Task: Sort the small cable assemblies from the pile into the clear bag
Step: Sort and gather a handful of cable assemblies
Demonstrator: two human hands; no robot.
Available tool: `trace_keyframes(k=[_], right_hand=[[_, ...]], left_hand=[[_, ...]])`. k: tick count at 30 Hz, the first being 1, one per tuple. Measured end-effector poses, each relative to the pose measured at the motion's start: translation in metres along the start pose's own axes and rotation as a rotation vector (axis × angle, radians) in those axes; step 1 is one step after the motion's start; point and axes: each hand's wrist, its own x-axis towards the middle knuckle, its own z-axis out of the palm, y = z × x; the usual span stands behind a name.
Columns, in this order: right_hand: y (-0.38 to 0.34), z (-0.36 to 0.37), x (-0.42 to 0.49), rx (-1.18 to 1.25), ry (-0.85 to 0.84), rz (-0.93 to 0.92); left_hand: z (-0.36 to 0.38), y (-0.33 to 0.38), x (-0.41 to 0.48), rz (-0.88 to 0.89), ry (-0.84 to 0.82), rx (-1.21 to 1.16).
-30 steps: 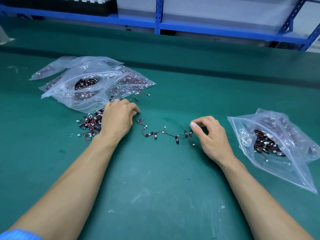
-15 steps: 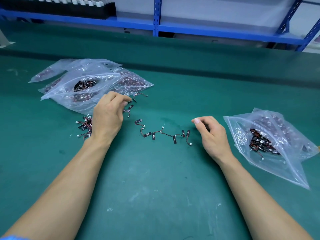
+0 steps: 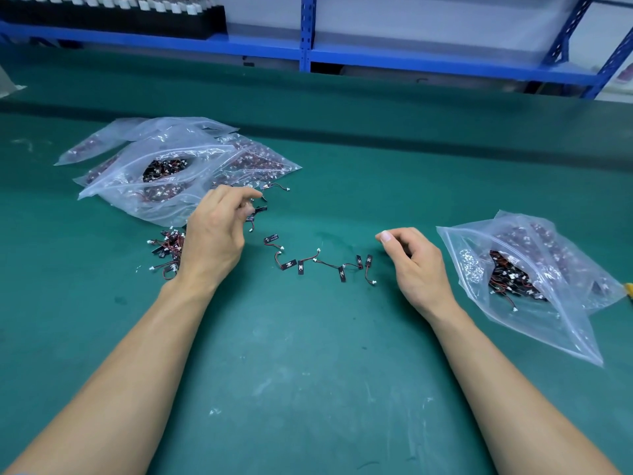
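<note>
1. At the far left, a heap of filled bags [image 3: 191, 156] lies on the green table [image 3: 308, 389]. The top one gapes, with dark assemblies showing inside.
2. The pile [image 3: 168, 250] of small red-wired cable assemblies sits just in front of that heap, partly hidden behind the left wrist.
3. The left grip [image 3: 215, 234] is raised at the pile's right edge. It is narrow, fingers curled, pinching a cable assembly [image 3: 255, 214] that dangles by the fingertips.
4. A loose row of assemblies [image 3: 320, 264] lies strung across the table between the two hands.
5. The right grip [image 3: 418, 265] sits just right of that row, not touching it. Its fingers are curled in and thumb meets forefinger, with nothing visible inside.
6. The clear bag [image 3: 548, 320] lies at the far right, its mouth facing the right hand. Assemblies are already inside it.
</note>
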Motion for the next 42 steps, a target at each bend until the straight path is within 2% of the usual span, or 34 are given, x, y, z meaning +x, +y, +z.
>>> trace_keyframes(k=[10, 12, 17, 20, 31, 42], right_hand=[[0.000, 0.000, 0.000, -0.007, -0.006, 0.003], [0.000, 0.000, -0.001, -0.006, -0.010, 0.002], [0.000, 0.000, -0.001, -0.012, -0.017, 0.005], [0.001, 0.000, 0.000, -0.018, -0.025, 0.015], [-0.002, 0.000, -0.002, -0.030, -0.035, 0.018], [-0.004, -0.001, -0.002, -0.050, -0.055, 0.022]], left_hand=[[-0.002, -0.007, -0.003, -0.120, -0.062, 0.033], [0.000, -0.007, -0.003, -0.118, -0.135, 0.023], [0.006, -0.004, -0.003, 0.037, -0.434, 0.075], [0.009, -0.004, -0.004, 0.001, -0.538, 0.104], [0.007, -0.009, -0.007, -0.179, -0.495, 0.129], [0.007, -0.012, -0.004, -0.172, -0.356, 0.078]])
